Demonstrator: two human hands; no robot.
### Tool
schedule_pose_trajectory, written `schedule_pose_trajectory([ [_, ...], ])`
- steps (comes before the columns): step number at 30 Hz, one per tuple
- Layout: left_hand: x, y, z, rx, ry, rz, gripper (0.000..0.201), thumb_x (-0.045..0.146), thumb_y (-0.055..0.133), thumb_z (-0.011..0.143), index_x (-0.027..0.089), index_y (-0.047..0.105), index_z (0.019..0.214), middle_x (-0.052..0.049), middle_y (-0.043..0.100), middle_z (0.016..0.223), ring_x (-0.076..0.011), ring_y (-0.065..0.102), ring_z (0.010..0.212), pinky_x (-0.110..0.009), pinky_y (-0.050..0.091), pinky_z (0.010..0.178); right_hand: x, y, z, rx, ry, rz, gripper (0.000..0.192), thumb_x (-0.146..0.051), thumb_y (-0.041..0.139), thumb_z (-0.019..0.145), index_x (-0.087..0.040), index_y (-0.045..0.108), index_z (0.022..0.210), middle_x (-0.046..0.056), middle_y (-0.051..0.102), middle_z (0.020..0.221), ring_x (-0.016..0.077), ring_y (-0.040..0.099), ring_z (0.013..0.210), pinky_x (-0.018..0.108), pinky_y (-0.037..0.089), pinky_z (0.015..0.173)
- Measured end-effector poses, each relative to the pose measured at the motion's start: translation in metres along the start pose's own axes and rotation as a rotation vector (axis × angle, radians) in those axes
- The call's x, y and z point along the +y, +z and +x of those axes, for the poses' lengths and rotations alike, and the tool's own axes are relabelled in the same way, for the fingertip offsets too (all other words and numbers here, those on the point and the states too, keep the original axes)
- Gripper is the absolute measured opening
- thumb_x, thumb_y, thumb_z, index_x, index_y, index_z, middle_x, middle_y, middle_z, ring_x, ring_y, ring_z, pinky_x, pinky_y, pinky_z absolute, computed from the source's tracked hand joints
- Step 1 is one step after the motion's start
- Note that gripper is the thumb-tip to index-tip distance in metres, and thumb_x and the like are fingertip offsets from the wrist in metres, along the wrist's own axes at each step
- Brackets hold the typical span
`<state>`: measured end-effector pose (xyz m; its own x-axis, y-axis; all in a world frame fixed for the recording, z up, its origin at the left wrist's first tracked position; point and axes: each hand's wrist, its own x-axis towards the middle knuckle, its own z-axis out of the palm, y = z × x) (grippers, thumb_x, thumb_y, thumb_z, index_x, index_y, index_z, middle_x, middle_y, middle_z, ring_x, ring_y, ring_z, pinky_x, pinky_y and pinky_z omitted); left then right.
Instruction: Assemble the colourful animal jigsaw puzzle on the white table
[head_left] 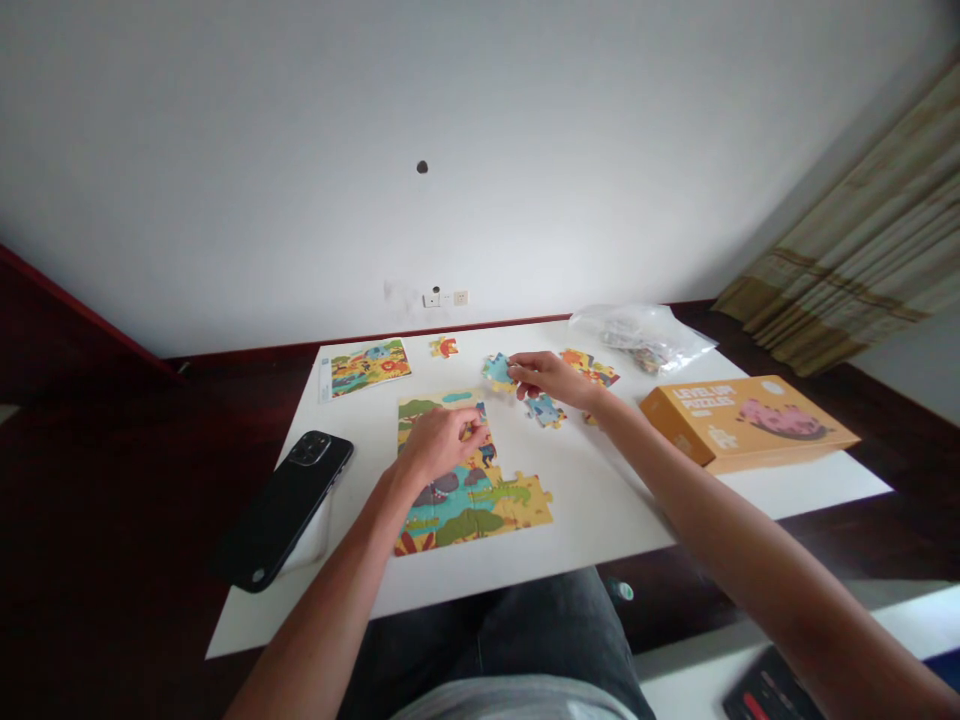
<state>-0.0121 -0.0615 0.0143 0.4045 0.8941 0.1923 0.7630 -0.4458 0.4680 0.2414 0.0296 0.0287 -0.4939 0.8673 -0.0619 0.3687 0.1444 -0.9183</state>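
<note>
A partly joined colourful jigsaw puzzle (480, 500) lies on the white table (600, 500) in front of me. My left hand (439, 440) rests on its upper part, fingers curled and pressing on the pieces. My right hand (551, 378) reaches further back and pinches a light blue puzzle piece (496, 369) between thumb and fingers. Another blue loose piece (546, 410) lies just below that hand, and orange pieces (596, 370) lie to its right.
A black phone (285, 505) lies at the table's left edge. A picture card (367, 366) and a small loose piece (444, 347) sit at the back left. An orange puzzle box (742, 420) and a clear plastic bag (645, 338) are on the right.
</note>
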Motion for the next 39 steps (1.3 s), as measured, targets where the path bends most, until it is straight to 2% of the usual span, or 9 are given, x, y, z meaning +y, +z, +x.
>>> schedule_pose_trajectory([
  [3, -0.006, -0.001, 0.001, 0.063, 0.018, -0.003, 0.022, 0.031, 0.063, 0.097, 0.023, 0.070, 0.078, -0.001, 0.070, 0.074, -0.0195, 0.063, 0.071, -0.031, 0.043, 0.070, 0.010, -0.004, -0.006, 0.017, -0.022, -0.009, 0.042, -0.056, 0.071, 0.085, -0.016, 0.071, 0.099, 0.002, 0.070, 0.076, 0.0135, 0.062, 0.066, 0.023, 0.047, 0.061],
  [6, -0.013, -0.004, 0.002, 0.175, 0.066, 0.006, 0.011, 0.026, 0.064, 0.096, 0.023, 0.072, 0.090, -0.004, 0.071, 0.090, -0.0229, 0.063, 0.092, -0.034, 0.048, 0.085, 0.012, -0.007, -0.006, 0.025, -0.007, -0.079, 0.041, -0.050, 0.073, 0.080, -0.017, 0.073, 0.104, 0.001, 0.070, 0.080, 0.0140, 0.059, 0.068, 0.024, 0.044, 0.059],
  [9, -0.018, -0.005, 0.003, 0.226, 0.074, 0.025, 0.010, 0.027, 0.065, 0.097, 0.024, 0.072, 0.103, -0.005, 0.068, 0.100, -0.0245, 0.060, 0.101, -0.038, 0.049, 0.093, 0.007, -0.010, -0.007, 0.017, -0.044, -0.205, 0.034, -0.049, 0.068, 0.083, -0.016, 0.072, 0.090, -0.001, 0.063, 0.072, 0.0129, 0.053, 0.064, 0.024, 0.037, 0.056],
  [14, -0.018, -0.003, 0.003, 0.200, 0.074, 0.038, 0.014, 0.028, 0.063, 0.098, 0.025, 0.073, 0.107, -0.006, 0.065, 0.107, -0.0252, 0.059, 0.107, -0.040, 0.048, 0.100, -0.005, -0.005, -0.013, 0.003, -0.106, -0.320, 0.027, -0.044, 0.066, 0.085, -0.018, 0.067, 0.087, -0.002, 0.059, 0.070, 0.0117, 0.048, 0.062, 0.025, 0.035, 0.057],
  [17, -0.020, 0.001, 0.003, 0.166, 0.060, 0.030, 0.015, 0.028, 0.064, 0.097, 0.025, 0.073, 0.108, -0.006, 0.065, 0.108, -0.0255, 0.060, 0.109, -0.041, 0.049, 0.102, -0.007, 0.003, -0.013, -0.037, -0.085, -0.267, 0.027, -0.039, 0.066, 0.083, -0.018, 0.067, 0.101, -0.002, 0.062, 0.068, 0.0123, 0.048, 0.059, 0.026, 0.035, 0.056],
  [20, -0.022, 0.004, 0.002, 0.142, 0.044, 0.022, 0.023, 0.029, 0.069, 0.094, 0.026, 0.072, 0.116, -0.006, 0.065, 0.113, -0.0260, 0.060, 0.111, -0.041, 0.049, 0.103, -0.003, 0.013, -0.013, -0.046, -0.077, -0.204, 0.038, -0.034, 0.066, 0.083, -0.019, 0.064, 0.117, -0.005, 0.058, 0.064, 0.0124, 0.047, 0.057, 0.026, 0.033, 0.054],
  [24, -0.025, 0.005, 0.002, 0.128, 0.047, 0.020, 0.033, 0.030, 0.072, 0.092, 0.026, 0.070, 0.125, -0.006, 0.065, 0.118, -0.0264, 0.059, 0.114, -0.042, 0.049, 0.105, 0.002, 0.021, -0.011, 0.020, -0.099, -0.251, 0.039, -0.033, 0.067, 0.083, -0.018, 0.065, 0.119, -0.005, 0.055, 0.066, 0.0123, 0.047, 0.059, 0.027, 0.034, 0.056],
  [30, -0.026, 0.005, 0.002, 0.125, 0.040, 0.018, 0.032, 0.029, 0.071, 0.092, 0.025, 0.070, 0.124, -0.007, 0.066, 0.119, -0.0265, 0.059, 0.115, -0.042, 0.048, 0.105, 0.003, 0.020, -0.009, 0.035, -0.098, -0.314, 0.042, -0.034, 0.067, 0.085, -0.014, 0.070, 0.121, -0.002, 0.057, 0.068, 0.0134, 0.050, 0.063, 0.029, 0.036, 0.061],
  [39, -0.028, 0.006, 0.002, 0.132, 0.042, 0.018, 0.029, 0.034, 0.070, 0.094, 0.026, 0.070, 0.122, -0.006, 0.066, 0.119, -0.0265, 0.059, 0.116, -0.042, 0.048, 0.106, 0.004, 0.012, -0.010, 0.066, -0.106, -0.399, 0.041, -0.028, 0.066, 0.084, -0.019, 0.074, 0.124, 0.001, 0.069, 0.077, 0.0152, 0.061, 0.069, 0.028, 0.043, 0.068],
])
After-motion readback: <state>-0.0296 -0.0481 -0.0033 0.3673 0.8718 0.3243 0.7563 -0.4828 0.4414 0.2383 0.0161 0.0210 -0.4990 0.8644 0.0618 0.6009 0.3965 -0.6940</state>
